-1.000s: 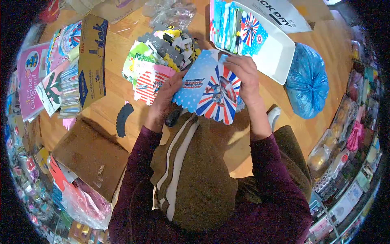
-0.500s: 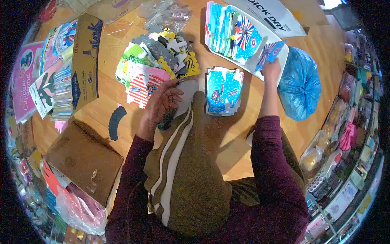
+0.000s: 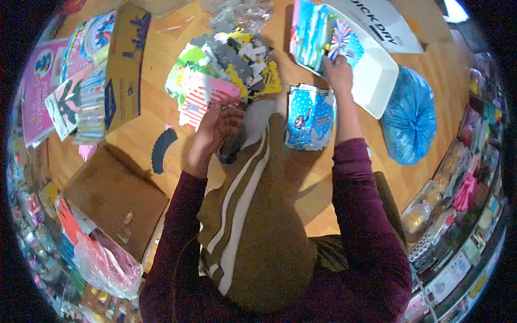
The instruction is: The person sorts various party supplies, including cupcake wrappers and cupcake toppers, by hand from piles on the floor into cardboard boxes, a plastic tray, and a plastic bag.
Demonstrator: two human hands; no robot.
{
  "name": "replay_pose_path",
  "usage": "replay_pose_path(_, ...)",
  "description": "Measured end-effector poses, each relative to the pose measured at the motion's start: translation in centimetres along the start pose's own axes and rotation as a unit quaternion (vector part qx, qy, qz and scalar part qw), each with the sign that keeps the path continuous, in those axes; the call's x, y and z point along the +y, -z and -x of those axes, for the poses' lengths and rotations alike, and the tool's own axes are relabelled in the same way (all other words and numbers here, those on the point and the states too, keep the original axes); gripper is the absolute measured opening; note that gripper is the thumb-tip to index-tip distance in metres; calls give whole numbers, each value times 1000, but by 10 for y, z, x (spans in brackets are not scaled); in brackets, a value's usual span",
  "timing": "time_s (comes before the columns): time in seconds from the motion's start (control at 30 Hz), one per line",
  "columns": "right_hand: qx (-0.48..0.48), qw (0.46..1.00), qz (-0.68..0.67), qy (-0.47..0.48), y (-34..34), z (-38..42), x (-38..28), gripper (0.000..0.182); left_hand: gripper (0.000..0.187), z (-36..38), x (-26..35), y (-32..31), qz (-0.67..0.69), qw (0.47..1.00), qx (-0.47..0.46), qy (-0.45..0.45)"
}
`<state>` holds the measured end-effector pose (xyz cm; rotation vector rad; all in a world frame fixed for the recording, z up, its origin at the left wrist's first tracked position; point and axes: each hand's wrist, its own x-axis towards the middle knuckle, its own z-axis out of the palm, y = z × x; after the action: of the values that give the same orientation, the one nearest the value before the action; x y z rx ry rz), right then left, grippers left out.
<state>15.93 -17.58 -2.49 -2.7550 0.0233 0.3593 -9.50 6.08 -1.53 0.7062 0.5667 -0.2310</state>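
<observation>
My right hand (image 3: 339,74) reaches into the white plastic bin (image 3: 376,89), its fingers closed on a blue printed card (image 3: 344,43) with a red-and-white starburst. That card rests against a row of upright blue and green cards (image 3: 312,35). Below the bin lies a stack of blue star-printed cards (image 3: 309,117). My left hand (image 3: 219,128) hovers over my lap with fingers loosely curled and apart, and I see nothing in it. Just beyond it are red-and-white striped paper cut-outs (image 3: 202,102), part of a pile of grey, yellow and green scalloped paper pieces (image 3: 237,62).
A tied blue plastic bag (image 3: 410,116) sits right of the bin. On the left stand a cardboard box of packets (image 3: 126,70) and a brown carton (image 3: 116,199). A dark curved paper strip (image 3: 162,151) lies on the wooden floor. Packed goods (image 3: 447,188) line the right side.
My right hand has moved left with the printed card, from the bin's right part to the upright row. My left hand stays near the striped cut-outs. The whole view has shifted slightly.
</observation>
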Motion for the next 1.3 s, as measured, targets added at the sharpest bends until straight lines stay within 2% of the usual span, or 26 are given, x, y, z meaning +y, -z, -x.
replay_pose_path(0.03,23,1000,0,-6,-1,2,4,54,39,4,5,-1,-11,1000,9,-21)
replay_pose_path(0.1,168,982,-54,59,-10,14,21,53,31,10,5,13,-101,989,32,-99)
replay_pose_path(0.13,198,974,-77,76,-10,23,24,50,31,13,8,16,-102,989,44,-102)
replay_pose_path(0.2,217,965,-133,68,-8,50,23,41,21,16,14,18,-99,965,147,-192)
replay_pose_path(0.23,222,957,-167,78,-12,63,25,37,22,18,19,22,-141,950,219,-176)
replay_pose_path(0.27,229,948,-201,87,-16,75,28,33,22,15,16,34,-141,948,224,-177)
replay_pose_path(0.33,206,950,-214,100,-19,103,20,29,30,10,8,57,-373,825,286,-313)
replay_pose_path(0.37,187,950,-223,112,-21,115,15,26,50,13,10,66,-465,783,296,-288)
replay_pose_path(0.4,186,950,-224,111,-27,124,13,26,50,14,12,65,-467,782,297,-287)
replay_pose_path(0.47,94,950,-285,86,-39,138,11,22,73,12,11,58,-605,677,324,-264)
replay_pose_path(0.5,68,950,-290,89,-41,144,7,19,90,10,8,58,-616,678,318,-245)
replay_pose_path(0.53,67,950,-290,90,-45,144,8,19,90,6,4,58,-616,678,319,-245)
replay_pose_path(0.6,52,952,-265,141,-51,146,7,17,90,2,-1,54,-655,620,367,-229)
replay_pose_path(0.63,38,947,-294,124,-49,148,3,16,90,1,0,51,-655,620,367,-228)
replay_pose_path(0.7,43,949,-276,144,-48,142,3,15,95,1,5,44,-670,626,378,-130)
replay_pose_path(0.77,50,951,-259,164,-48,133,6,15,92,4,7,36,-670,620,386,-132)
replay_pose_path(0.83,108,943,-224,219,-49,125,7,14,88,5,6,39,-672,613,394,-135)
replay_pose_path(0.9,99,944,-236,209,-48,121,7,14,76,4,1,54,-670,620,347,-214)
replay_pose_path(0.93,90,945,-245,198,-47,120,6,14,76,2,-2,60,-671,620,346,-214)
replay_pose_path(1.0,91,945,-241,203,-46,121,4,13,59,1,-3,63,-553,746,297,-222)
replay_pose_path(1.03,93,944,-237,208,-45,123,2,13,59,2,-1,61,-553,746,297,-221)
replay_pose_path(1.1,52,953,-254,158,-40,131,-4,13,47,6,3,57,-447,843,225,-195)
replay_pose_path(1.13,11,956,-272,108,-40,134,-7,13,47,5,4,59,-450,842,226,-195)
replay_pose_path(1.2,17,951,-281,128,-47,135,-4,12,37,4,4,62,-423,855,205,-220)
replay_pose_path(1.23,22,947,-284,148,-52,138,1,12,30,1,5,65,-393,854,185,-285)
replay_pose_path(1.3,7,946,-295,134,-59,144,9,11,28,5,6,70,-423,849,196,-250)
